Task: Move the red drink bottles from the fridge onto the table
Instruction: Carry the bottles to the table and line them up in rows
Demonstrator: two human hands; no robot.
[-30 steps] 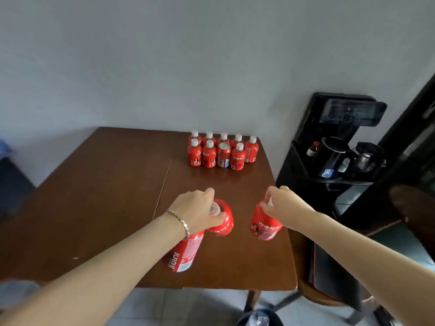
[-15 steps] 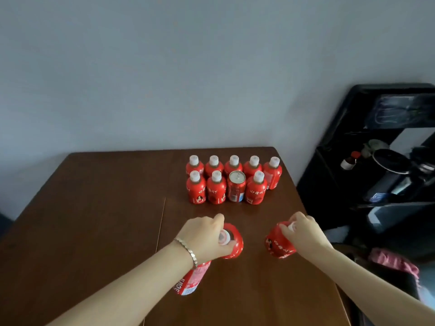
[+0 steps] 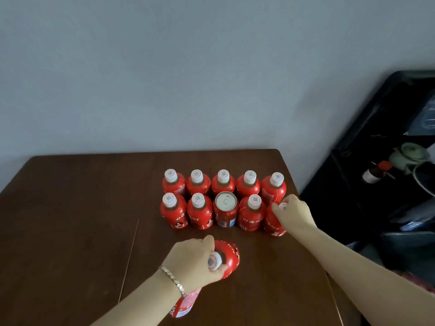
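Now right fingers round the cap of the end bottle, left fingers round a second bottle.

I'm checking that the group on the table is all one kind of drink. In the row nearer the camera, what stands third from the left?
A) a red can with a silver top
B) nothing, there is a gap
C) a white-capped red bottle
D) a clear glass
A: the third place holds a can with a flat silver pull-tab top, not a white screw cap.
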